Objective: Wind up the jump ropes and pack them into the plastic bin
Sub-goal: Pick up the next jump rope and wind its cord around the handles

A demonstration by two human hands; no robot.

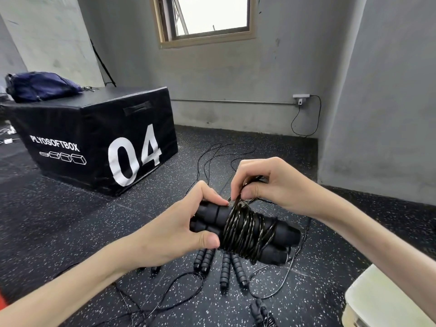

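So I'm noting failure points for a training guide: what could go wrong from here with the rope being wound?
1. The right hand only pinches the cord end; a slip could let the coil spring loose.
2. The left hand grips the two handles at one end; they could splay apart.
3. Loose ropes on the floor underneath could snag the trailing cord.
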